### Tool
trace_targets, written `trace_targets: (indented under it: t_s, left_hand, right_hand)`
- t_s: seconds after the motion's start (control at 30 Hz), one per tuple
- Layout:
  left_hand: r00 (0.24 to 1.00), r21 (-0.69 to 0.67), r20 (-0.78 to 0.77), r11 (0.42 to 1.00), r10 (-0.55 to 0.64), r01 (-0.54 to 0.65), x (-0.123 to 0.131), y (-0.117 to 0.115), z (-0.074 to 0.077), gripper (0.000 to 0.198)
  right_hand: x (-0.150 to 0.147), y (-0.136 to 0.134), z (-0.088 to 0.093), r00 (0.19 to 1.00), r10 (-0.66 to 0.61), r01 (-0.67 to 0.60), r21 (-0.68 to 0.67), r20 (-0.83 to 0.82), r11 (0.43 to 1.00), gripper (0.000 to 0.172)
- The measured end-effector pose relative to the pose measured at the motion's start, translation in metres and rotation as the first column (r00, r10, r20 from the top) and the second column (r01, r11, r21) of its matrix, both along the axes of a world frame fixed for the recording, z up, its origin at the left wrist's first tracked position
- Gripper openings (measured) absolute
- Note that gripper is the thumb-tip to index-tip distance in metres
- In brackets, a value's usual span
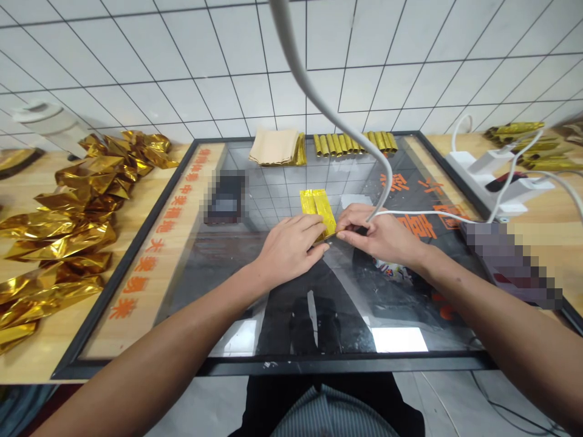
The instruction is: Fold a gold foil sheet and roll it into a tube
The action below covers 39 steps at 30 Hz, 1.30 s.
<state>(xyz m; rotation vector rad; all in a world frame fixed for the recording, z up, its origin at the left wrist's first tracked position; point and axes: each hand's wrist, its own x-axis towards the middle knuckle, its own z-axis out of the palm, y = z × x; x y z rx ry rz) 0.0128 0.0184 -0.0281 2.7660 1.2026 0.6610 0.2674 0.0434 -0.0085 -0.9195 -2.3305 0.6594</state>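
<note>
On the glass board (204, 267) in front of me lies a gold foil paper (314, 203), with a seam or fold running down it. My left hand (286, 250) rests over the paper's lower part, fingers stretched out and lying flat on it. At the paper's lower right corner, my right hand (378, 233) is closed, thumb and forefinger pinching the near edge. The fingers hide part of that edge. Behind the paper sit a stack of tan sheets with gold backs (274, 145) and a row of several gold rolls (355, 144).
Folded gold foil pieces (77, 206) are heaped on the left. A dark phone-like object (225, 197), partly blurred, lies on the glass. A white cable (337, 118) hangs above the right hand. A power strip (473, 176) with chargers stands right, near more gold rolls (546, 155).
</note>
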Motion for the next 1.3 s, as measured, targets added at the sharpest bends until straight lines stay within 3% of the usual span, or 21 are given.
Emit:
trace_targets:
  t_s: [0.13,0.53,0.7,0.83,1.0,1.3]
  left_hand:
    - [0.999,0.044,0.031,0.999,0.019,-0.02,-0.001,-0.002,-0.001,0.034]
    - [0.998,0.04,-0.023,0.998,0.056,-0.055,0.0,-0.004,-0.001,0.022]
    - [0.997,0.001,-0.044,0.998,0.062,-0.062,0.001,-0.004,0.003,0.025]
    - [0.997,0.003,-0.038,0.998,0.066,-0.066,0.001,-0.004,0.002,0.027]
    - [0.997,-0.011,-0.037,0.998,0.067,-0.068,0.002,-0.003,0.002,0.03]
    - [0.998,0.049,-0.004,0.996,0.069,-0.069,-0.012,-0.008,0.001,0.024]
  right_hand:
    - [0.0,0.0,-0.001,1.0,-0.012,0.012,-0.001,0.001,1.0,0.009]
    - [-0.001,0.001,0.001,1.0,0.023,-0.023,0.004,0.012,1.0,0.012]
    - [0.001,0.0,0.0,0.999,0.033,-0.035,0.061,0.033,0.998,0.01]
    - [0.004,0.0,-0.003,0.994,0.001,-0.018,0.148,0.11,0.989,0.024]
    - [0.0,-0.003,-0.007,0.975,-0.051,-0.004,0.245,0.217,0.969,0.025]
    - [0.0,-0.005,-0.01,0.98,-0.035,-0.021,0.277,0.197,0.961,0.026]
